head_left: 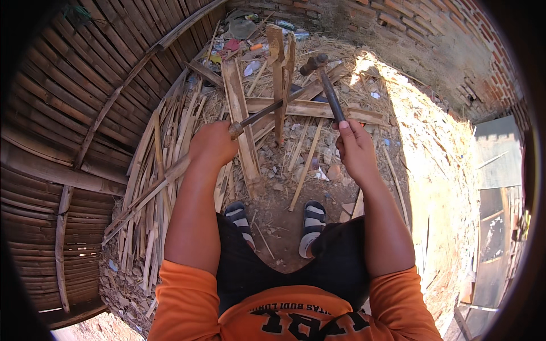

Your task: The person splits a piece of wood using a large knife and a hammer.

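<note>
My left hand (214, 143) is closed round the handle of a long-bladed knife (260, 115) that looks like a machete. Its dark blade slants up to the right and meets an upright piece of split wood or bamboo (278, 85); whether it has cut into it, I cannot tell. In my right hand (356, 149) is a hammer (331, 94), gripped low on its dark handle. The hammer's head is raised beyond the blade's far part, apparently apart from it. A second wooden piece (241, 122) leans close by my left hand.
Long split bamboo strips (149, 193) lie heaped on the left, beside a slatted bamboo wall (68, 136). A flat plank (318, 109) crosses the ground ahead, among stones and litter. A brick wall (449, 62) stands at the back right. My sandalled feet are below.
</note>
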### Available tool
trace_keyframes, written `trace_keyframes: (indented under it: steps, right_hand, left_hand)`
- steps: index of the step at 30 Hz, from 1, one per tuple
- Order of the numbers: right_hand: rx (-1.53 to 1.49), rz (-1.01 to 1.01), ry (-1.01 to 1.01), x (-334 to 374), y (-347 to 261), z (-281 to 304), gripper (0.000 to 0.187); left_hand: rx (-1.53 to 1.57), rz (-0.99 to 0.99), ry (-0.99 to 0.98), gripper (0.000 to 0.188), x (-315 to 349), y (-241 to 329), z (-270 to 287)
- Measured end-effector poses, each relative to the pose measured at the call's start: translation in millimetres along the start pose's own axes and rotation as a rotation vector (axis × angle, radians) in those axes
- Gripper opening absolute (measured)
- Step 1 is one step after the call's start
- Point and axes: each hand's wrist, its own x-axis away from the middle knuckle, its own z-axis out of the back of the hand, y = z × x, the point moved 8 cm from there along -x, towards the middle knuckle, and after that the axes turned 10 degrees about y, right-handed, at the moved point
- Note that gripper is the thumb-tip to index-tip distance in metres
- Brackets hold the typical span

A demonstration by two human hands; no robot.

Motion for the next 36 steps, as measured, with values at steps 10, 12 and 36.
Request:
trace_keyframes:
  steps: [10, 12, 36]
  right_hand:
    - [-0.029, -0.044, -0.081, 2.3, 18.0, -17.2, 0.039]
    - [-0.183, -0.021, -0.021, 11.5, -11.9, -5.7, 0.039]
    - [-0.105, 0.017, 0.019, -7.5, -4.9, -10.4, 0.040]
  left_hand:
    - [-0.016, 0.002, -0.009, 0.032, -7.0, 0.2, -9.2]
    - [-0.011, 0.016, -0.010, 0.034, -4.2, -2.8, -15.4]
    - [-0.006, 0.046, -0.032, 0.032, -9.1, -6.1, -22.6]
